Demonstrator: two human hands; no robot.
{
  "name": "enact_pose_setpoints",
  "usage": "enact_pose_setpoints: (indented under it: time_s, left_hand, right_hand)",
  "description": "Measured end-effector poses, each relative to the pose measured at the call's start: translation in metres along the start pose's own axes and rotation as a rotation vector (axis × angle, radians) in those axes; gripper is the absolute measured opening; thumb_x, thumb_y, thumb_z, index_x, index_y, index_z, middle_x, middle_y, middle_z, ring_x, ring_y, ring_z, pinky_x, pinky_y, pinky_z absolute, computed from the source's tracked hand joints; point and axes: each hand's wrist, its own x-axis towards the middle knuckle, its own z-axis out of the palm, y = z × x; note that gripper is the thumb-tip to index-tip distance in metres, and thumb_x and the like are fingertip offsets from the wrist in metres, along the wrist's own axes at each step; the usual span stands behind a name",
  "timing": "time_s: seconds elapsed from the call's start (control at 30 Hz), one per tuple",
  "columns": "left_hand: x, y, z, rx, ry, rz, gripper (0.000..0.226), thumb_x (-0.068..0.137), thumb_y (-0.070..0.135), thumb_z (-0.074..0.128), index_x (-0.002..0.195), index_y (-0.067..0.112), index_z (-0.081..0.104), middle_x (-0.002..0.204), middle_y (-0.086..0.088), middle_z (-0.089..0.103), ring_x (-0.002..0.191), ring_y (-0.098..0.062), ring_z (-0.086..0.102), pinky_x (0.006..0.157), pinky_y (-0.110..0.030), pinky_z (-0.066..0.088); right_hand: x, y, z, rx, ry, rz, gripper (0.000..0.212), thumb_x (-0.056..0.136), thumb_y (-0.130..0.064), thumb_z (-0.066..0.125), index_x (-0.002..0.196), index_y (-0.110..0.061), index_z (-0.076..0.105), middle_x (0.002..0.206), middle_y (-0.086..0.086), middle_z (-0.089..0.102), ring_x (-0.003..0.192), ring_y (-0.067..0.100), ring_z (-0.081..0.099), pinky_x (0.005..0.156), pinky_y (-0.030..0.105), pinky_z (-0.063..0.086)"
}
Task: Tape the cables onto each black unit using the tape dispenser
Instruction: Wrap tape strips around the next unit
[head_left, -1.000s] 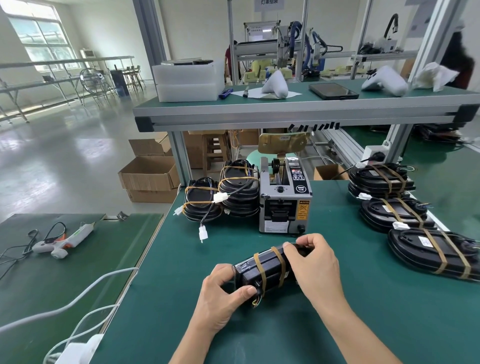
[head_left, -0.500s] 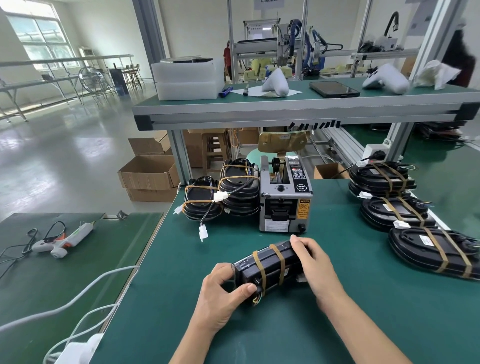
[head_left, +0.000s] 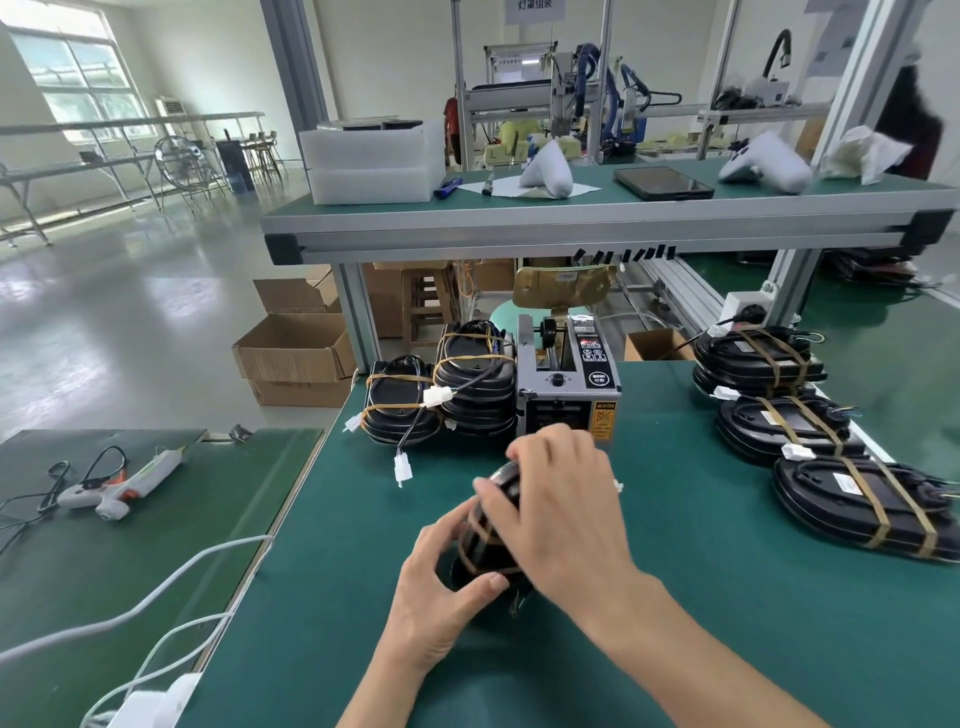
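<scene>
A black unit (head_left: 485, 540), banded with brown tape strips (head_left: 475, 525), is held between both hands over the middle of the green tabletop (head_left: 727, 597), toward its near edge and in front of the tape dispenser (head_left: 569, 387). The left hand (head_left: 441, 592) grips the unit's near-left end, its thumb curled under the lower side and its fingers bent over the top. The right hand (head_left: 561, 512) lies across the unit's far end, its fingers curled down over the top and covering much of it; whether the unit rests on the tabletop cannot be told. Thin wire ends (head_left: 517, 603) poke out below the unit near the left thumb. On the dispenser, a yellow warning label (head_left: 602, 418) faces forward and a round black badge reads "SEMI"; the remaining print is too small to be read. At the far-left of the tabletop, stacked black units (head_left: 441, 395) with white connectors (head_left: 436, 397) are seen just beside the dispenser. Along the right edge, more taped black units (head_left: 862, 504) are laid in a row, each bearing a small white label that cannot be read. A white sign with unreadable characters hangs above the upper shelf (head_left: 597, 221).
</scene>
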Motion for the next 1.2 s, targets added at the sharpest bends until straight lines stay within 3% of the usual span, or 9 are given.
enact_pose_setpoints:
  time_s: [0.1,0.2,0.3,0.4,0.57,0.73,0.9,1.03,1.2]
  left_hand:
    - [0.001,-0.001,0.003,-0.061,0.039,-0.048,0.061,0.064,0.054,0.085,0.113,0.018,0.076,0.101,-0.004,0.076,0.09,-0.013,0.068,0.08,-0.028,0.054]
    - [0.002,-0.002,0.003,-0.077,0.049,-0.065,0.049,0.066,0.05,0.081,0.098,0.013,0.078,0.091,-0.012,0.078,0.08,-0.017,0.067,0.069,-0.031,0.056]
    - [0.003,-0.006,0.002,-0.07,0.052,-0.047,0.049,0.064,0.05,0.091,0.103,0.024,0.079,0.101,-0.007,0.079,0.093,-0.017,0.074,0.084,-0.031,0.059]
    - [0.005,-0.013,0.003,-0.07,0.06,-0.024,0.046,0.065,0.05,0.094,0.106,0.034,0.08,0.108,-0.006,0.078,0.105,-0.022,0.074,0.096,-0.038,0.058]
    - [0.003,-0.016,0.005,-0.059,0.068,0.024,0.057,0.06,0.069,0.096,0.108,0.042,0.08,0.112,0.003,0.073,0.109,-0.021,0.072,0.098,-0.036,0.056]
    - [0.005,-0.017,0.007,-0.056,0.072,0.036,0.06,0.058,0.073,0.095,0.11,0.046,0.08,0.115,0.004,0.072,0.114,-0.021,0.07,0.098,-0.028,0.053]
    - [0.005,-0.016,0.007,-0.072,0.066,0.044,0.06,0.058,0.072,0.096,0.109,0.044,0.081,0.114,0.007,0.072,0.114,-0.02,0.07,0.098,-0.027,0.053]
    - [0.005,-0.016,0.007,-0.061,0.072,0.044,0.059,0.058,0.074,0.095,0.108,0.046,0.08,0.114,0.009,0.072,0.113,-0.016,0.07,0.095,-0.02,0.051]
    - [0.004,-0.015,0.007,-0.07,0.064,0.047,0.059,0.059,0.072,0.095,0.11,0.045,0.08,0.114,0.011,0.071,0.114,-0.018,0.069,0.096,-0.02,0.051]
  right_hand:
    - [-0.005,-0.034,0.003,-0.119,-0.088,-0.114,0.04,0.092,-0.058,0.057,0.096,-0.018,0.057,0.098,0.003,0.053,0.091,0.027,0.05,0.08,0.042,0.045]
    - [-0.003,-0.048,-0.001,-0.121,-0.228,-0.146,0.046,0.095,-0.063,0.05,0.106,-0.019,0.054,0.106,0.003,0.052,0.101,0.028,0.049,0.09,0.042,0.043]
    - [0.019,-0.023,-0.02,0.3,-0.199,0.022,0.044,0.095,-0.064,0.047,0.115,-0.027,0.061,0.107,-0.008,0.06,0.1,0.014,0.056,0.087,0.034,0.049]
    - [0.047,0.03,-0.017,0.512,0.033,0.308,0.016,0.097,-0.041,0.058,0.091,-0.029,0.068,0.082,-0.014,0.068,0.078,0.005,0.062,0.071,0.027,0.052]
    - [0.056,0.093,0.037,0.642,-0.165,0.844,0.021,0.088,-0.015,0.061,0.074,-0.012,0.075,0.075,-0.002,0.074,0.073,0.023,0.063,0.071,0.036,0.055]
    - [0.063,0.097,0.063,0.828,-0.092,0.985,0.017,0.081,-0.006,0.062,0.07,-0.006,0.076,0.063,0.002,0.064,0.062,0.022,0.046,0.063,0.033,0.042]
    - [0.076,0.091,0.078,0.897,-0.03,1.108,0.013,0.077,0.001,0.065,0.08,0.012,0.07,0.069,0.006,0.054,0.072,0.019,0.041,0.065,0.033,0.038]
    - [0.084,0.088,0.084,0.945,0.035,1.238,0.001,0.078,-0.001,0.071,0.077,-0.001,0.071,0.071,0.008,0.066,0.059,0.023,0.051,0.053,0.024,0.04]
    - [0.092,0.089,0.094,1.03,0.104,1.368,0.015,0.078,-0.004,0.077,0.081,-0.003,0.063,0.076,0.013,0.068,0.058,0.024,0.051,0.048,0.03,0.037]
